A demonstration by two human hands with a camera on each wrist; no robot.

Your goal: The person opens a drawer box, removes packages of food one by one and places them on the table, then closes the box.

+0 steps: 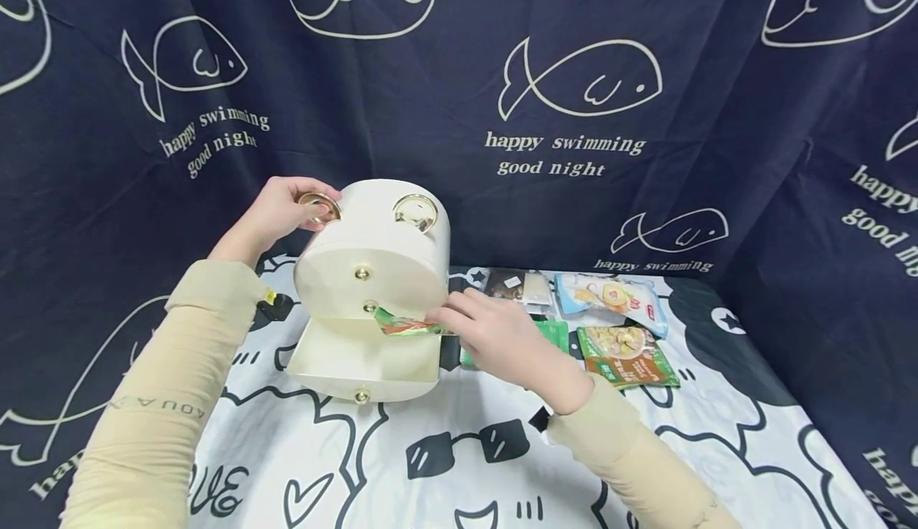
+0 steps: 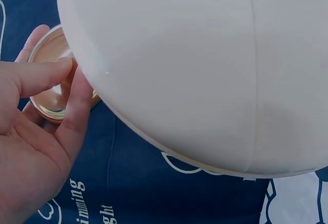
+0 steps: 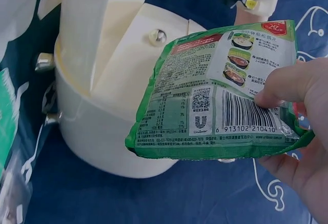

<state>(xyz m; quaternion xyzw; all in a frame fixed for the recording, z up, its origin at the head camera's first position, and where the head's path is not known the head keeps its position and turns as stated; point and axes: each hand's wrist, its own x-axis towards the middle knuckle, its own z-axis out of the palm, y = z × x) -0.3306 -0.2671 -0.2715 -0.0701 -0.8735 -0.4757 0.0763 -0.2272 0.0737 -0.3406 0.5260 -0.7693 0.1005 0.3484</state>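
Note:
A white rounded drawer box [image 1: 387, 230] with gold knobs and two round gold pieces on top stands on the table, its bottom drawer [image 1: 337, 354] pulled out. My left hand [image 1: 283, 206] grips the left round gold piece [image 2: 51, 90], thumb on its dished face and fingers around its edge. Between the thumb and fingers of my right hand [image 1: 498, 338] is a green soup packet [image 3: 215, 90], its printed back with a barcode turned to the right wrist camera. In the head view this packet sits above the right part of the open drawer, in front of the box.
To the right lie a green and brown food packet [image 1: 627, 356], a blue and white packet [image 1: 610, 299], a clear packet with dark contents [image 1: 509, 284] and another green packet [image 1: 555, 334] partly behind my right hand. A dark patterned curtain [image 1: 445, 115] hangs behind.

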